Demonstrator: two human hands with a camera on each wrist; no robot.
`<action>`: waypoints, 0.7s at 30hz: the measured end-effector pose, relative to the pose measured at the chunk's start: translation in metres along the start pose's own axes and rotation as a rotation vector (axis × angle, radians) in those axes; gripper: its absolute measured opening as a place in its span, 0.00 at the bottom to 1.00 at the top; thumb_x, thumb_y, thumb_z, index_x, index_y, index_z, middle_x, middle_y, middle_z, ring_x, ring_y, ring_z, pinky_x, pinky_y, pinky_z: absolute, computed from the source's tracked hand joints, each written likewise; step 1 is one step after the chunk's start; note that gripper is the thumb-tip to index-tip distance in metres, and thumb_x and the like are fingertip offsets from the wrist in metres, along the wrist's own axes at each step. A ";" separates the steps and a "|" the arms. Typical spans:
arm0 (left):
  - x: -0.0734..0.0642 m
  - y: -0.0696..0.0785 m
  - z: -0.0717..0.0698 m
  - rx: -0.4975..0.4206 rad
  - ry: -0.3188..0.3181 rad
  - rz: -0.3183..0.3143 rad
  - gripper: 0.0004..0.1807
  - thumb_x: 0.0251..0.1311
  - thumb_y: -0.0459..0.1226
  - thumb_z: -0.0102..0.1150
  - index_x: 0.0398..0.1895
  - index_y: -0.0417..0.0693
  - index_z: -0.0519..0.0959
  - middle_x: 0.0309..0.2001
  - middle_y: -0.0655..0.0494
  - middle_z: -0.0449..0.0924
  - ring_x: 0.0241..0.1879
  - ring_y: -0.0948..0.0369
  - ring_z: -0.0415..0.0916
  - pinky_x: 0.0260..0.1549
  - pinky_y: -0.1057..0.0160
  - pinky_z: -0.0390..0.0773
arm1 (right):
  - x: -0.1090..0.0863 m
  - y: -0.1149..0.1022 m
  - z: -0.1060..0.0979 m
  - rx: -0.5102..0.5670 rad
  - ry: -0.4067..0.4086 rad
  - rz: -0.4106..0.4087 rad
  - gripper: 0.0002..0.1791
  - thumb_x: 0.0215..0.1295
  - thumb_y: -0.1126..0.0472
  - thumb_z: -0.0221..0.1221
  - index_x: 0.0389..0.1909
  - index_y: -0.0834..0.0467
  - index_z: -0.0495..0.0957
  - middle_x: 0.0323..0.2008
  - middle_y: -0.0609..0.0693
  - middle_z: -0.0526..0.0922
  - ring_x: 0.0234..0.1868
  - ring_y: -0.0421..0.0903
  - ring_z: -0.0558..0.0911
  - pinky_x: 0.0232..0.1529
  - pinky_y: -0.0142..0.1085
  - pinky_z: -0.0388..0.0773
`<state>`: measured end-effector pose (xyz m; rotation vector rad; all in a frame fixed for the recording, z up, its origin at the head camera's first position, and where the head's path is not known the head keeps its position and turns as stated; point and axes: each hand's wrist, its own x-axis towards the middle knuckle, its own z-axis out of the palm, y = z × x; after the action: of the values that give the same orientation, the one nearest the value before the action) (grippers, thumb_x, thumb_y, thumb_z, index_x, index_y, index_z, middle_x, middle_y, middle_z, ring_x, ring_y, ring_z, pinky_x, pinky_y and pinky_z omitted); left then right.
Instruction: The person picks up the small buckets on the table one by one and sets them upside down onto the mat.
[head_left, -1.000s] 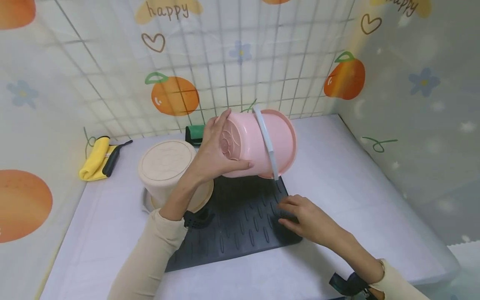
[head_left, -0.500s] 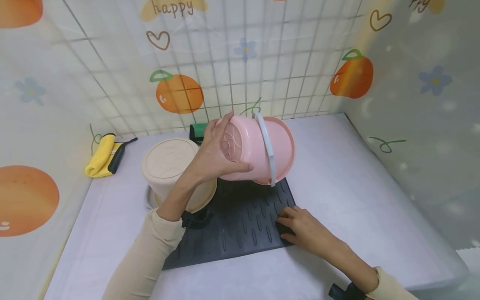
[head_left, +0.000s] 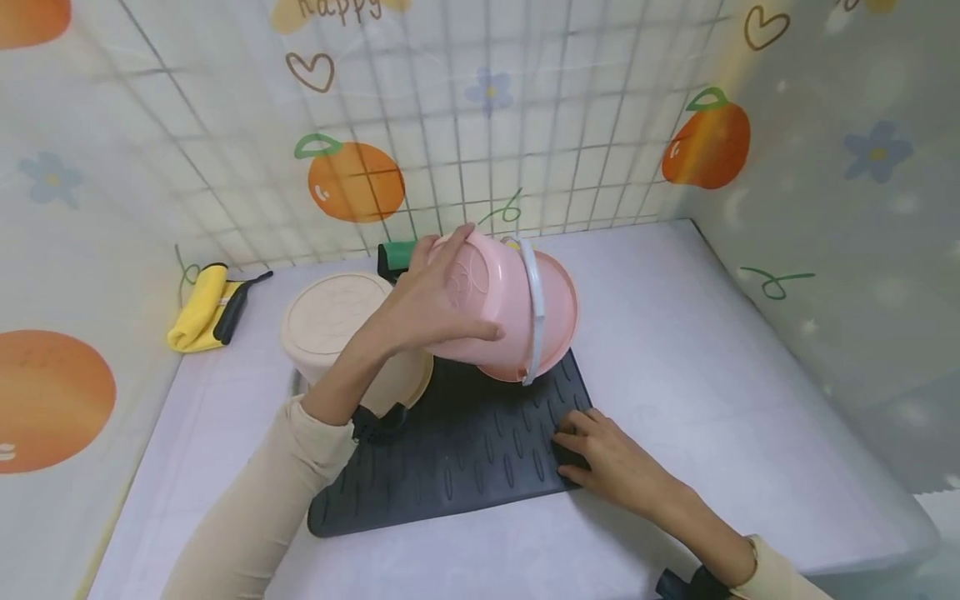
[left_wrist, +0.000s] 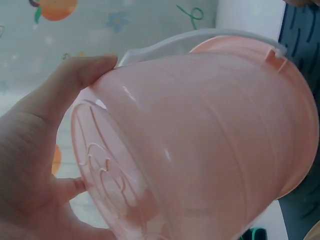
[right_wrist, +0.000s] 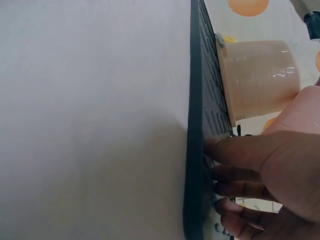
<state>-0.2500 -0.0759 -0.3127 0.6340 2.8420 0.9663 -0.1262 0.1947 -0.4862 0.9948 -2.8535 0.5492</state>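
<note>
My left hand (head_left: 427, 304) grips a pink bucket (head_left: 506, 308) near its base, thumb along the side. The bucket is raised above the black ribbed mat (head_left: 480, 458), tilted with its mouth to the right and somewhat down. Its pale blue handle (head_left: 536, 317) lies across the side. The left wrist view shows the patterned bottom of the bucket (left_wrist: 200, 140). At the mat's right end, my right hand (head_left: 622, 462) rests bent fingertips on the mat. An upside-down beige bucket (head_left: 333, 308) stands on the mat's left part, partly behind my left forearm.
On the white tabletop (head_left: 675, 333), a folded yellow cloth (head_left: 201, 312) with black trim lies at the back left. A green and black item (head_left: 396, 254) sits behind the buckets, partly hidden. A wire grid and a printed curtain (head_left: 525, 108) stand close behind the table.
The pink bucket's mouth has tipped lower and shifted slightly left in my left hand. My right hand has come down onto the mat's right end.
</note>
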 end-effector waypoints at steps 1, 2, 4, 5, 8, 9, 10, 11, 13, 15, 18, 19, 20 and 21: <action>0.002 0.001 0.000 0.013 -0.020 -0.010 0.68 0.36 0.65 0.76 0.80 0.77 0.41 0.78 0.47 0.37 0.66 0.44 0.61 0.55 0.43 0.73 | 0.000 0.000 0.000 0.005 0.002 0.004 0.21 0.54 0.60 0.75 0.48 0.65 0.86 0.46 0.48 0.76 0.43 0.44 0.70 0.42 0.38 0.74; 0.005 0.002 0.000 0.030 -0.040 -0.022 0.68 0.36 0.65 0.76 0.80 0.78 0.41 0.78 0.46 0.38 0.65 0.43 0.62 0.54 0.43 0.73 | 0.000 0.000 0.000 0.008 0.003 0.006 0.22 0.54 0.60 0.75 0.47 0.66 0.86 0.46 0.48 0.76 0.43 0.44 0.70 0.42 0.37 0.74; 0.010 0.004 0.000 0.057 -0.083 -0.044 0.68 0.36 0.65 0.75 0.80 0.77 0.41 0.77 0.45 0.38 0.66 0.38 0.59 0.55 0.39 0.70 | 0.001 0.000 0.000 0.013 0.003 0.008 0.22 0.54 0.60 0.75 0.47 0.66 0.85 0.46 0.48 0.77 0.43 0.44 0.70 0.42 0.37 0.74; 0.012 0.004 0.001 0.074 -0.106 -0.054 0.68 0.37 0.65 0.75 0.80 0.77 0.40 0.78 0.44 0.37 0.67 0.34 0.57 0.56 0.37 0.69 | 0.001 -0.001 0.000 0.014 0.002 0.008 0.22 0.54 0.59 0.75 0.47 0.66 0.85 0.46 0.48 0.77 0.43 0.44 0.70 0.42 0.37 0.74; 0.017 0.007 0.002 0.121 -0.169 -0.082 0.68 0.38 0.64 0.75 0.80 0.75 0.39 0.78 0.40 0.34 0.68 0.25 0.46 0.59 0.29 0.61 | 0.002 -0.001 0.001 0.011 0.006 0.004 0.21 0.54 0.59 0.75 0.47 0.66 0.86 0.46 0.48 0.77 0.44 0.44 0.71 0.43 0.38 0.74; 0.019 0.007 0.002 0.138 -0.185 -0.089 0.68 0.39 0.64 0.74 0.80 0.74 0.39 0.78 0.39 0.33 0.68 0.22 0.43 0.59 0.26 0.57 | 0.003 -0.001 0.001 0.009 0.008 0.001 0.21 0.54 0.59 0.75 0.47 0.66 0.86 0.46 0.48 0.76 0.44 0.44 0.71 0.43 0.38 0.74; 0.021 0.008 0.003 0.155 -0.198 -0.096 0.68 0.39 0.65 0.74 0.81 0.73 0.39 0.78 0.38 0.31 0.68 0.21 0.41 0.60 0.25 0.55 | 0.003 -0.002 0.001 0.007 0.011 -0.003 0.21 0.54 0.59 0.75 0.47 0.66 0.86 0.45 0.48 0.76 0.44 0.44 0.71 0.43 0.39 0.74; 0.023 0.009 0.003 0.174 -0.209 -0.098 0.68 0.40 0.65 0.73 0.81 0.72 0.39 0.78 0.38 0.31 0.69 0.21 0.40 0.60 0.25 0.53 | 0.004 -0.002 0.002 0.006 0.013 -0.006 0.21 0.54 0.59 0.75 0.47 0.66 0.86 0.45 0.48 0.76 0.44 0.44 0.71 0.43 0.39 0.74; 0.027 0.010 0.004 0.206 -0.220 -0.097 0.68 0.41 0.66 0.72 0.81 0.70 0.39 0.78 0.37 0.31 0.70 0.22 0.40 0.61 0.25 0.52 | 0.004 -0.002 0.002 0.004 0.018 -0.012 0.21 0.54 0.58 0.75 0.47 0.66 0.86 0.45 0.48 0.76 0.44 0.45 0.71 0.43 0.40 0.74; 0.031 0.012 0.006 0.244 -0.225 -0.094 0.67 0.40 0.68 0.70 0.81 0.70 0.40 0.79 0.37 0.33 0.71 0.25 0.43 0.62 0.26 0.52 | 0.005 -0.002 0.002 0.003 0.018 -0.013 0.21 0.54 0.58 0.75 0.47 0.66 0.86 0.46 0.49 0.76 0.44 0.45 0.71 0.43 0.40 0.74; 0.038 0.016 0.010 0.305 -0.243 -0.089 0.67 0.40 0.72 0.68 0.81 0.71 0.41 0.79 0.37 0.35 0.71 0.31 0.50 0.61 0.31 0.59 | 0.005 -0.002 0.003 -0.005 0.020 -0.008 0.21 0.54 0.58 0.75 0.47 0.65 0.86 0.46 0.49 0.76 0.44 0.45 0.71 0.43 0.40 0.74; 0.040 0.017 0.012 0.326 -0.250 -0.092 0.67 0.39 0.73 0.66 0.81 0.71 0.41 0.79 0.37 0.35 0.71 0.32 0.53 0.60 0.33 0.62 | 0.004 -0.002 0.003 -0.008 0.021 -0.005 0.22 0.54 0.58 0.75 0.47 0.65 0.86 0.45 0.49 0.76 0.43 0.45 0.71 0.42 0.40 0.73; 0.042 0.018 0.013 0.348 -0.263 -0.099 0.67 0.39 0.74 0.65 0.81 0.72 0.40 0.79 0.37 0.35 0.71 0.34 0.54 0.60 0.34 0.64 | 0.004 -0.003 0.004 -0.011 0.022 -0.004 0.21 0.54 0.58 0.75 0.47 0.65 0.86 0.45 0.49 0.76 0.43 0.45 0.71 0.42 0.40 0.73; 0.044 0.019 0.015 0.368 -0.272 -0.108 0.67 0.39 0.75 0.64 0.81 0.73 0.40 0.79 0.37 0.36 0.71 0.36 0.56 0.59 0.36 0.66 | 0.004 -0.003 0.004 -0.012 0.023 -0.006 0.21 0.54 0.58 0.75 0.47 0.65 0.86 0.45 0.49 0.76 0.43 0.45 0.71 0.42 0.40 0.73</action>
<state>-0.2806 -0.0356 -0.3101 0.5796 2.7848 0.3104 -0.1272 0.1887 -0.4886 0.9874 -2.8293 0.5382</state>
